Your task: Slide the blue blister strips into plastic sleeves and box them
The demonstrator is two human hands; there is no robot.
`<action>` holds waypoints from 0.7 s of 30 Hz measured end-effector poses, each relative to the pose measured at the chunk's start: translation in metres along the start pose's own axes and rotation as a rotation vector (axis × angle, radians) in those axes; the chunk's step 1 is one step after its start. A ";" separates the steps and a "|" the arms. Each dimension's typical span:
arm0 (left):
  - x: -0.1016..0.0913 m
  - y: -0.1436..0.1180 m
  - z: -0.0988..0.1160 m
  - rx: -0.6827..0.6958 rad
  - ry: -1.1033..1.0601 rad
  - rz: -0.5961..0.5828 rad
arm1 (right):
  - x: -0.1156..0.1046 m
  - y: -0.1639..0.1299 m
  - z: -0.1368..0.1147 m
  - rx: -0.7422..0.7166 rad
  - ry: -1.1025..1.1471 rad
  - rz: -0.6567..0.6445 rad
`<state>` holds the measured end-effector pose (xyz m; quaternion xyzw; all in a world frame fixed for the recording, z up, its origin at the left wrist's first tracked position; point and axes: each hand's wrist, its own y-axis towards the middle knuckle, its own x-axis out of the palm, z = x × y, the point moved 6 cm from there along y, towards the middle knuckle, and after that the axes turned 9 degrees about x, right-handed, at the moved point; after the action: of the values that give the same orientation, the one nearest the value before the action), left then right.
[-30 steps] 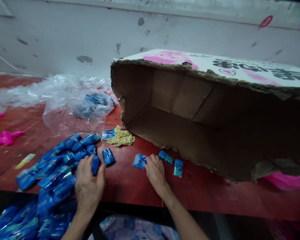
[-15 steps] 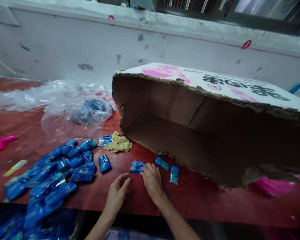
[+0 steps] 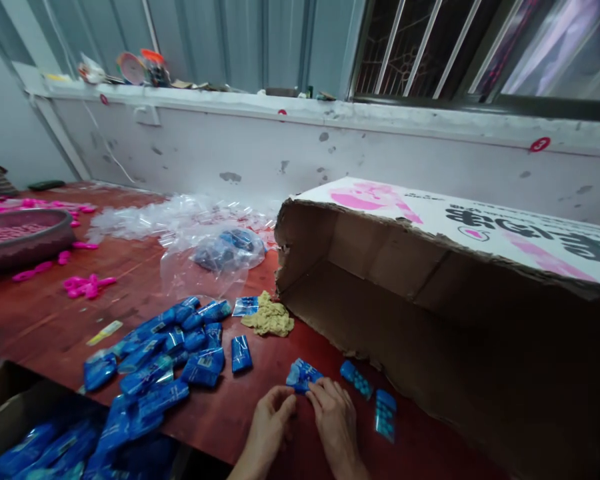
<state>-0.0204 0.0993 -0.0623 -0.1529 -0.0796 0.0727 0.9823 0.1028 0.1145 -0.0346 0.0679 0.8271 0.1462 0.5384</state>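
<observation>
A small blue printed packet (image 3: 301, 373) lies on the red table just beyond my hands. My right hand (image 3: 334, 421) has its bent fingertips on the packet's near right edge. Beside it, my left hand (image 3: 269, 425) is curled, thumb and fingertips drawn together close to the packet's lower left. What those fingers pinch, if anything, is hidden. To the right are two clear-fronted blue packs of round beads, a tilted bead pack (image 3: 356, 379) and an upright bead pack (image 3: 385, 415). A single blue packet (image 3: 241, 354) rests to the left.
A large torn-edged cardboard box (image 3: 360, 280) lies on its side at right. Blue packets (image 3: 153, 353) are heaped at left, spilling into a box (image 3: 3, 407) below the table edge. Yellow crumpled stuff (image 3: 269, 315), a plastic bag (image 3: 190, 263), pink pieces (image 3: 87, 285) and a bowl (image 3: 55, 235) lie farther off.
The view has swung up and left, bringing the bowl and ledge into sight. My left hand has come nearer to the packet and its fingers have drawn together. My right hand stays at the packet.
</observation>
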 end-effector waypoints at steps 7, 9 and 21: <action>-0.004 -0.002 0.002 -0.032 -0.021 0.014 | -0.006 0.007 -0.005 0.000 -0.085 -0.066; -0.006 -0.004 0.005 -0.041 -0.037 0.025 | -0.016 0.008 -0.009 0.021 -0.094 -0.089; 0.008 -0.021 0.019 -0.044 -0.306 0.037 | -0.020 -0.011 0.015 0.314 0.546 -0.064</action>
<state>-0.0139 0.0868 -0.0367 -0.1631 -0.2272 0.1116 0.9536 0.1255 0.1011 -0.0260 0.0824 0.9553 0.0122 0.2838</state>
